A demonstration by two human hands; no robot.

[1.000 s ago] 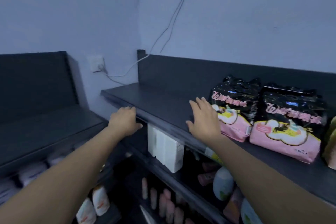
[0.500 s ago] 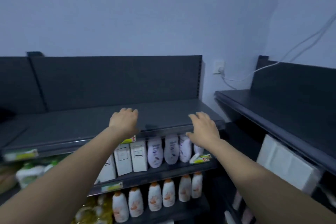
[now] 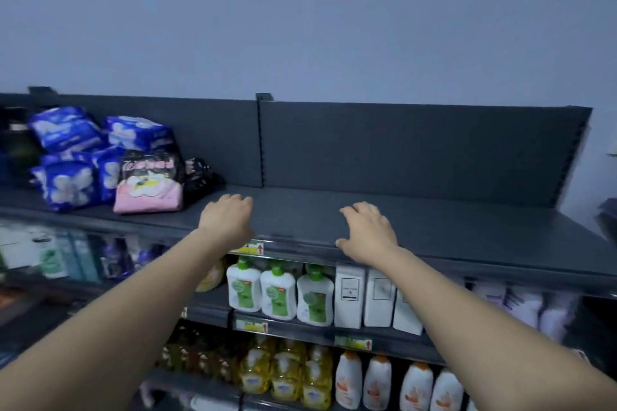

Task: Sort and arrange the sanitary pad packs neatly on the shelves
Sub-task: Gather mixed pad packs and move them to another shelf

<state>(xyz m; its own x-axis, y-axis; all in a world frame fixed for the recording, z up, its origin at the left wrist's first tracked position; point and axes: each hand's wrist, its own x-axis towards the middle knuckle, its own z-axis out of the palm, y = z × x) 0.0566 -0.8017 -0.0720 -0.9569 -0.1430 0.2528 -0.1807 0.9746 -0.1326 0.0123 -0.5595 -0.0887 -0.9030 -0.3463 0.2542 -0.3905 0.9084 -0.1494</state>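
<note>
Both hands are extended palm-down over the front of the top shelf [image 3: 434, 230], empty. Left hand [image 3: 227, 220]: fingers loosely curled, holding nothing. Right hand [image 3: 367, 233]: fingers spread, holding nothing. Left of the left hand, well apart from it: a pile of blue packs [image 3: 71, 160], with a black-and-pink pack [image 3: 150, 185] nearest the hand; its pink lettering is unreadable. Below the hands: green-capped bottles [image 3: 278, 290], white cartons [image 3: 349, 297]. Price labels [image 3: 252, 248] are illegible.

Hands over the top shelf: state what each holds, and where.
Nothing. Left hand and right hand are empty, fingers spread above the dark grey metal top shelf.
</note>
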